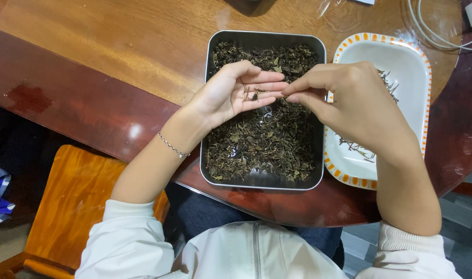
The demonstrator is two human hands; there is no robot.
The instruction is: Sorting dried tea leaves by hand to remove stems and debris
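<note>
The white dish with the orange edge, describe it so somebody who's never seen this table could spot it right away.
On the round wooden table, look beside the metal tray of dark dried leaves, under the right hand. The white dish sits there, touching the tray's side. Its orange-dashed rim and few thin stems set it apart from the full grey tray.

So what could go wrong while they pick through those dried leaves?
The few leaf bits on the open left hand could slide off; over the grey metal tray of dark dried leaves they would probably just fall back in. The white oval dish with orange-dashed rim overhangs the round wooden table edge, so a nudge from the right hand might tip it.
</note>
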